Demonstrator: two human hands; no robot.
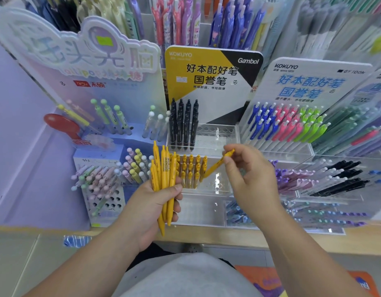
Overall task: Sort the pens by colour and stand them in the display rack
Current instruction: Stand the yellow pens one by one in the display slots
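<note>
Gripping yellow pen bundle (163, 181): left hand (151, 209) | right hand (249, 179) pinching 1 yellow pen (217, 163) | clear rack (206, 185): yellow pens standing

We are seeing bare forearms, no sleeves reaching wrists; left hand (155, 202), right hand (249, 179) ringless; grey garment (185, 275) covering torso.

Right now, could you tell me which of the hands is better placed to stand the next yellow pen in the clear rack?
The right hand: it pinches a single yellow pen angled toward the clear rack's empty holes. The left hand is full, gripping the yellow bundle.
</note>
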